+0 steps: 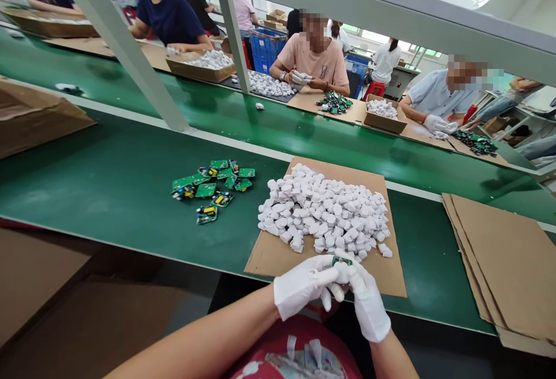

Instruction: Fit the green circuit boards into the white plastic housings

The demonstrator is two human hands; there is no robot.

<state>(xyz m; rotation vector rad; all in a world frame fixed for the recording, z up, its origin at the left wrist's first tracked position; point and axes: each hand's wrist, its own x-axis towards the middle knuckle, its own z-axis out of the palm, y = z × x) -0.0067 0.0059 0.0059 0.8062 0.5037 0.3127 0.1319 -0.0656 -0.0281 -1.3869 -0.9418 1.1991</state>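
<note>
Off to the left of the fingers (325,277), farther out on the green desk (130,176), lies a loose heap of circuit boards (205,190). Nearer is the gloved left hand (299,286), its fingers curled inward. Just beyond them, white pieces (324,208) are heaped on a cardboard sheet (268,254). Between the hands sits one small green board (341,261) — held by the fingers of both, its long axis running crosswise, so neither hand is clearly nearer. Whether a white piece lies under it, I cannot tell. The right hand (368,301) grips from the other side; flat cardboard (512,263) lies well apart to its right.
</note>
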